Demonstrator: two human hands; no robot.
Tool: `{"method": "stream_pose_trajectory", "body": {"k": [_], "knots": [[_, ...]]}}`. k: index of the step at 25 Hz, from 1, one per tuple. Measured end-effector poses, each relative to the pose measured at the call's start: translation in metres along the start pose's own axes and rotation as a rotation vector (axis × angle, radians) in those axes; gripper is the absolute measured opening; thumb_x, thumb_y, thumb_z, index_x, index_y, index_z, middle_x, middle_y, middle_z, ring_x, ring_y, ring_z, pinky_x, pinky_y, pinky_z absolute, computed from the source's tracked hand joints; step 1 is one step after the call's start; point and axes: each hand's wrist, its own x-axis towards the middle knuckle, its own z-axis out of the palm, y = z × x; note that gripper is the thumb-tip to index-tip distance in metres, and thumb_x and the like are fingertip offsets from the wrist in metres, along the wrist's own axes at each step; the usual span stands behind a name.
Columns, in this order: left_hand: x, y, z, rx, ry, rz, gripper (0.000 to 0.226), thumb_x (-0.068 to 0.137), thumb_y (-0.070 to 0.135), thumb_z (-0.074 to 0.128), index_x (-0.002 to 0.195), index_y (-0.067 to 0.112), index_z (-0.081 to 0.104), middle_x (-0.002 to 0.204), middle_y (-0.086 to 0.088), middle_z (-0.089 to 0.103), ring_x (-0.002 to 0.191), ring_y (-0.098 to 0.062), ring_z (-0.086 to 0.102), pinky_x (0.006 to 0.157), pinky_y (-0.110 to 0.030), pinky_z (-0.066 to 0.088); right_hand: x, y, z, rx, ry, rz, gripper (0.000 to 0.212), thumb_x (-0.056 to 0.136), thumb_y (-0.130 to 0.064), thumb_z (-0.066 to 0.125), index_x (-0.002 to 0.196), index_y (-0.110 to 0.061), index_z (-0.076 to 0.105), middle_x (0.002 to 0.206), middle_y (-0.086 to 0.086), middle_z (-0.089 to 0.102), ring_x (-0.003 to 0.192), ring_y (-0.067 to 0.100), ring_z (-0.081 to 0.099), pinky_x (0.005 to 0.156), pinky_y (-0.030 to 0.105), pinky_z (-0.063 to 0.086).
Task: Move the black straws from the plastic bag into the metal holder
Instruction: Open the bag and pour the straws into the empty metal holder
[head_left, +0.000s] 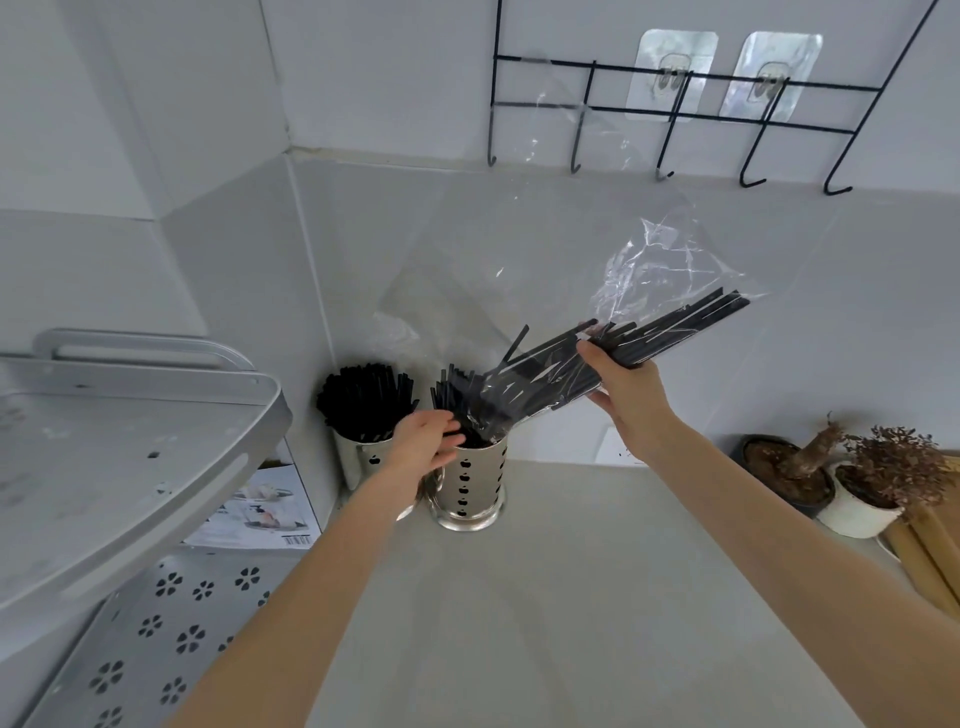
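Right hand (626, 387) grips bag (670, 291) of straws (675, 332) slanting down-left into holder (475, 486); left hand (423, 441), fingers loosely apart, touches the straws at its rim.

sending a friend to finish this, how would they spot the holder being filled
Go to the back corner of the counter, beside the grey rack. Two metal holders stand there; take the nearer holder, on the right. The far holder is packed with straws, and the bag tips into the nearer one.

White tiled wall (363, 104); black hook rack (675, 98); pale counter (571, 597).
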Motion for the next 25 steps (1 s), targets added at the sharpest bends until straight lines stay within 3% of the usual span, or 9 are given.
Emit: {"method": "stream_pose_trajectory", "body": {"k": [3,5,8,11,14,21,25], "knots": [[0.009,0.002,-0.002,0.314,0.087,0.351,0.030,0.090,0.010,0.048,0.120,0.009,0.051,0.125,-0.008,0.057,0.099,-0.017,0.056,0.090,-0.028,0.046,0.005,-0.001,-0.004,0.025,-0.015,0.002,0.010,0.084,-0.013,0.062,0.079,-0.022,0.061,0.082,-0.005,0.063,0.076,0.004,0.059,0.064,0.017,0.046],[0.009,0.007,0.006,0.534,0.031,0.603,0.038,0.087,0.012,0.054,0.125,0.011,0.049,0.126,-0.007,0.055,0.103,-0.017,0.054,0.090,-0.023,0.039,0.008,0.000,-0.003,0.029,-0.045,-0.004,0.012,0.084,-0.011,0.062,0.081,-0.023,0.063,0.082,-0.006,0.063,0.077,0.004,0.059,0.062,0.015,0.045],[0.016,0.013,0.025,0.764,-0.068,0.818,0.051,0.082,0.015,0.061,0.130,0.012,0.045,0.131,-0.011,0.052,0.118,-0.024,0.049,0.101,-0.029,0.034,0.014,0.004,0.004,0.095,-0.134,-0.039,0.020,0.084,-0.002,0.058,0.088,-0.021,0.063,0.085,0.000,0.063,0.081,0.012,0.059,0.076,0.022,0.049],[0.023,0.008,0.031,0.822,-0.089,0.826,0.054,0.081,0.018,0.062,0.132,0.014,0.043,0.135,-0.011,0.048,0.122,-0.028,0.045,0.107,-0.036,0.032,0.017,0.005,0.013,0.138,-0.146,-0.078,0.025,0.082,0.004,0.059,0.092,-0.019,0.061,0.086,0.004,0.064,0.082,0.016,0.061,0.090,0.030,0.048],[0.027,0.001,0.029,0.843,-0.098,0.848,0.055,0.079,0.020,0.063,0.131,0.016,0.045,0.136,-0.010,0.048,0.122,-0.031,0.046,0.107,-0.042,0.035,0.021,0.006,0.020,0.119,-0.120,-0.124,0.024,0.081,0.005,0.060,0.085,-0.019,0.061,0.082,0.002,0.062,0.082,0.017,0.059,0.093,0.033,0.046],[0.024,0.001,0.027,0.846,-0.101,0.898,0.050,0.079,0.020,0.061,0.128,0.015,0.049,0.134,-0.010,0.052,0.121,-0.028,0.048,0.108,-0.039,0.034,0.023,0.008,0.034,0.065,-0.070,-0.126,0.022,0.083,0.000,0.059,0.073,-0.020,0.061,0.076,0.000,0.062,0.074,0.013,0.058,0.076,0.024,0.047],[0.021,0.001,0.023,0.804,-0.030,0.833,0.049,0.081,0.016,0.061,0.128,0.012,0.046,0.132,-0.009,0.051,0.119,-0.026,0.046,0.102,-0.027,0.028,0.022,0.010,0.033,0.054,-0.087,-0.133,0.022,0.083,-0.001,0.058,0.069,-0.017,0.057,0.073,0.002,0.058,0.071,0.012,0.054,0.075,0.024,0.044]]}}
